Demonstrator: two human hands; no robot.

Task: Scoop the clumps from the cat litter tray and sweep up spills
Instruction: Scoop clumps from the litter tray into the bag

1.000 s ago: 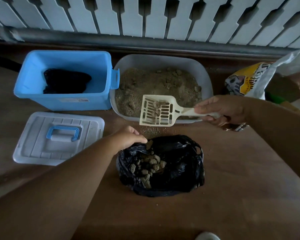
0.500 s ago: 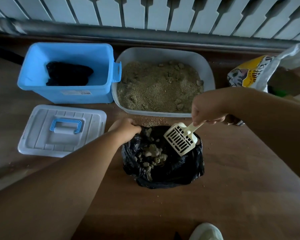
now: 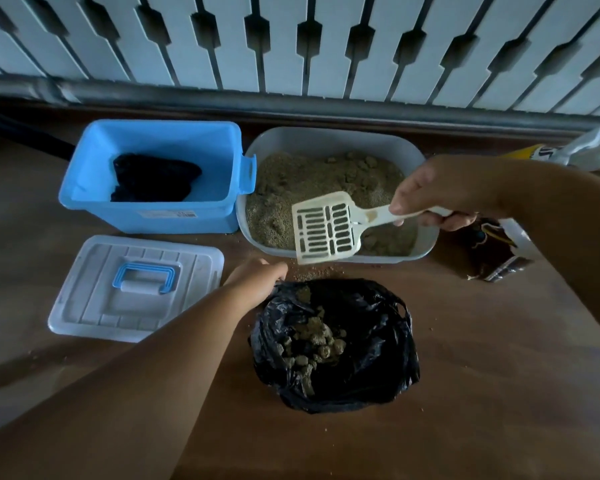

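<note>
Right hand grips the empty scoop over the litter tray. Left hand pinches the bag rim; clumps lie bagged. Tray lumps and spilled grains beside the left hand remain.

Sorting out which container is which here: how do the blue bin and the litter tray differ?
The blue bin is bright blue, tall-walled and boxy; the litter tray is pale grey, shallow, with rounded corners. The blue bin holds only a dark bundle; the litter tray is filled with sandy litter and clumps. Both are open-topped plastic, side by side on the floor.
</note>
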